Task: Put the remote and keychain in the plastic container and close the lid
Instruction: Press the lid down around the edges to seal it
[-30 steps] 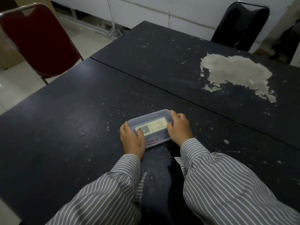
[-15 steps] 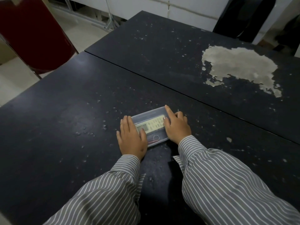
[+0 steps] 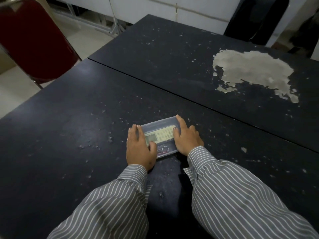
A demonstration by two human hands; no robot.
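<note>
A clear plastic container [image 3: 159,123] lies flat on the dark table [image 3: 69,135] with its lid on. Through the lid shows a pale remote [image 3: 162,135], and nearer me a keychain [image 3: 164,149] with a metal ring and a red strand. My left hand [image 3: 140,146] lies flat on the lid's left end, fingers spread, thumb over the remote's screen. My right hand [image 3: 186,137] rests flat on the right end, fingers stretched toward the far corner. Both hands press on the lid rather than grip it.
A second dark table [image 3: 172,57] abuts the far edge, with a large patch of peeled paint [image 3: 253,71]. A red chair [image 3: 34,40] stands at the left and a black chair [image 3: 255,18] at the far right. Paint flecks dot both surfaces.
My hands went from curled around the container's ends to lying flat on its lid with the fingers stretched out. The container has stayed in place.
</note>
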